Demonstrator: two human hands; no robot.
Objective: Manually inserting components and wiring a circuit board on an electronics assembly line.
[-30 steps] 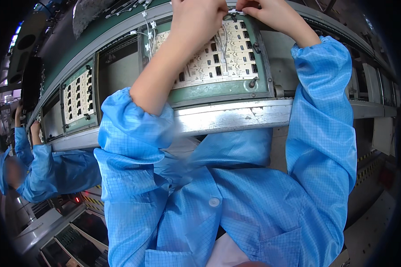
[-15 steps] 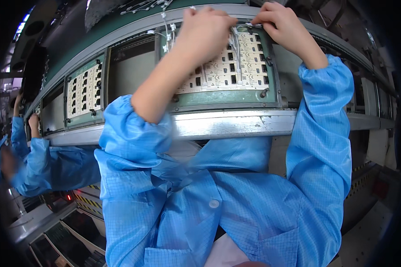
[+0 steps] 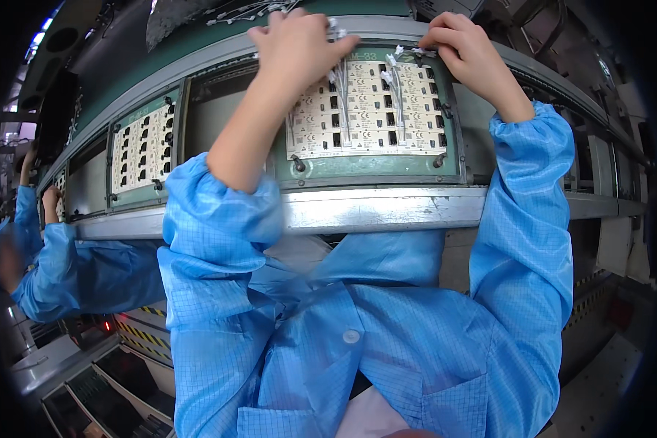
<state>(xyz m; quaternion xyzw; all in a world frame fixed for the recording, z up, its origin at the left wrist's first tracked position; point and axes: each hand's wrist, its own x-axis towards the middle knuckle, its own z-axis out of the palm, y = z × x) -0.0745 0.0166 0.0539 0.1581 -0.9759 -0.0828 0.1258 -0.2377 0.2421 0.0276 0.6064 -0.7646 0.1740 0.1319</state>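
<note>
A panel of cream circuit boards (image 3: 369, 135) sits in a green frame (image 3: 372, 166) before me, with black components in rows. Thin white cables (image 3: 398, 102) with white plugs run up across it. My left hand (image 3: 296, 47) is over the panel's far left part, its thumb and fingers apart. White plugs (image 3: 336, 31) show beside its fingers; whether they touch is unclear. At the far right corner of the panel, my right hand (image 3: 467, 55) has thumb and fingers closed around the end of a white cable plug (image 3: 422, 52), mostly hidden by the fingertips.
A metal rail (image 3: 387, 208) runs along the near side. Left of me lies a second board panel (image 3: 142, 150) in its frame. Loose white cables (image 3: 248, 11) rest on the green surface beyond. A co-worker in blue (image 3: 87, 274) works at the far left.
My left hand has moved left, off the middle of the panel, and its fingers have spread. The right hand stays at the far right corner. The panel sits slightly lower in view.
</note>
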